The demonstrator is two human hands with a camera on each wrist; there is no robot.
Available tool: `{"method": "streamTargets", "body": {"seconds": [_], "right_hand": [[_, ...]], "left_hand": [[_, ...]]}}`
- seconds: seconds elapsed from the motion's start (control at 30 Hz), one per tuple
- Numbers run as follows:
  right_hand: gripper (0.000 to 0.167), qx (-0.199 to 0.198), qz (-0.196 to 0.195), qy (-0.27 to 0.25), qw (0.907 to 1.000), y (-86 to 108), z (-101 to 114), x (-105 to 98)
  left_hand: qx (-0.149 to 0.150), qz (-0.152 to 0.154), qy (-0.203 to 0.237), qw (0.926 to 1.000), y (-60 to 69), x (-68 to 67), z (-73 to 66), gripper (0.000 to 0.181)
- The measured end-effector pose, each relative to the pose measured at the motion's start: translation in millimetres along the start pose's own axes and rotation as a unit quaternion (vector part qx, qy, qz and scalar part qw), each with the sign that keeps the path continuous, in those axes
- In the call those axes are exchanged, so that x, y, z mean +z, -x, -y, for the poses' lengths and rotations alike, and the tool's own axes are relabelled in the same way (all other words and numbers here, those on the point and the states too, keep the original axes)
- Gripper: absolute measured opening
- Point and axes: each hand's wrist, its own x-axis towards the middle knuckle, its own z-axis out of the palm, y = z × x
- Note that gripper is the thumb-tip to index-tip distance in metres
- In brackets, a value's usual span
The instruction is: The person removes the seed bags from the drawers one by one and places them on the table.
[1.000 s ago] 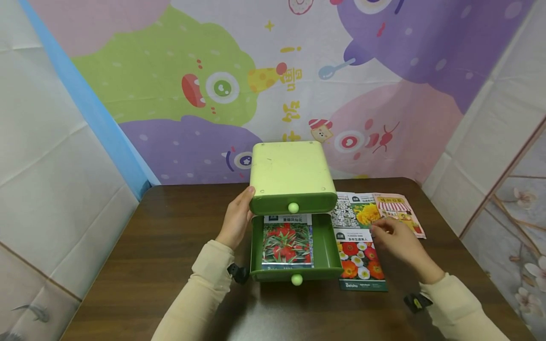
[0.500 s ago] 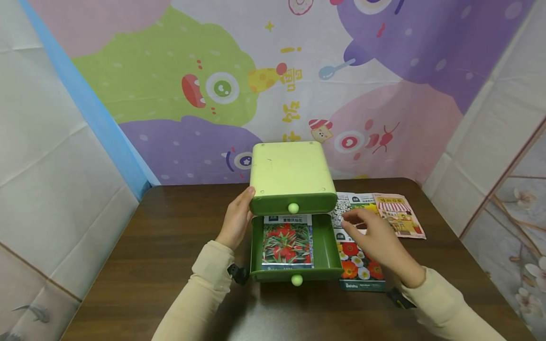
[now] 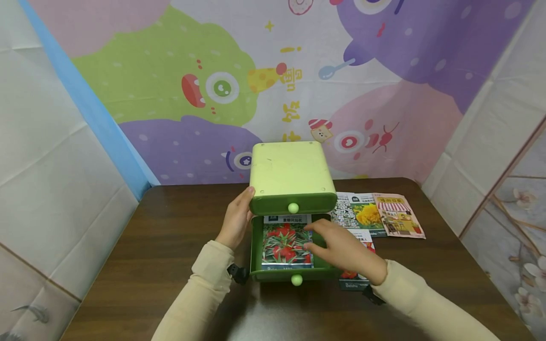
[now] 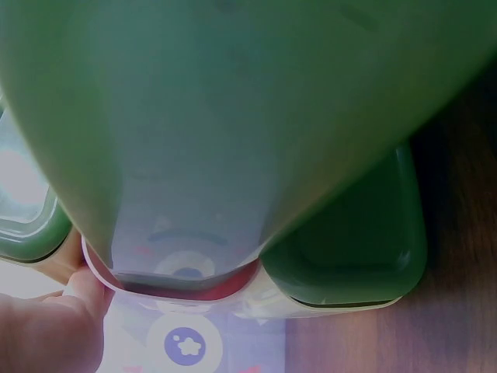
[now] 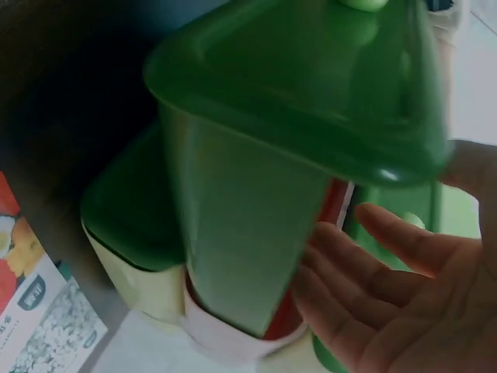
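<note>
A small cabinet point(image 3: 292, 168) with a pale yellow-green top and dark green drawer fronts stands on the table. Its top drawer is closed, and the drawer point(image 3: 273, 274) below is pulled out. Inside lies a seed packet point(image 3: 281, 244) with red flowers. My left hand point(image 3: 236, 220) rests against the cabinet's left side near the front. Over the right part of the pulled-out drawer is my right hand point(image 3: 341, 246), fingers loosely extended beside the packet and gripping nothing. Its fingers point(image 5: 380, 303) also show in the right wrist view, by the drawer's side.
Right of the cabinet lie seed packets: one with white flowers point(image 3: 344, 210), one with yellow flowers point(image 3: 368, 215) and a pink one point(image 3: 398, 215). A poppy packet point(image 3: 362, 235) is partly hidden by my right arm. A lower drawer point(image 4: 357, 249) shows in the left wrist view.
My right hand has moved left, from above the packets on the table to above the pulled-out drawer. The left hand, cabinet and packets have stayed in place.
</note>
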Motion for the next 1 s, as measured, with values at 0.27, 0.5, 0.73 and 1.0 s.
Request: {"method": "streamTargets", "body": {"seconds": [0.27, 0.5, 0.73, 1.0], "right_hand": [[0.07, 0.018, 0.063, 0.063, 0.9959, -14.8, -2.0, 18.7], [0.086, 0.034, 0.073, 0.114, 0.9902, -23.9, -1.3, 25.6], [0.096, 0.048, 0.101, 0.16, 0.9808, -30.8, -0.8, 29.9], [0.099, 0.058, 0.119, 0.187, 0.9734, -34.9, -0.4, 34.6]], "left_hand": [[0.001, -0.001, -0.002, 1.0, 0.8, 0.1, -0.7, 0.063], [0.002, 0.0, 0.0, 1.0, 0.4, 0.3, -1.0, 0.062], [0.001, 0.004, -0.004, 1.0, 0.3, -0.4, -0.6, 0.061], [0.003, 0.003, -0.005, 1.0, 0.6, 0.1, -0.8, 0.062]]}}
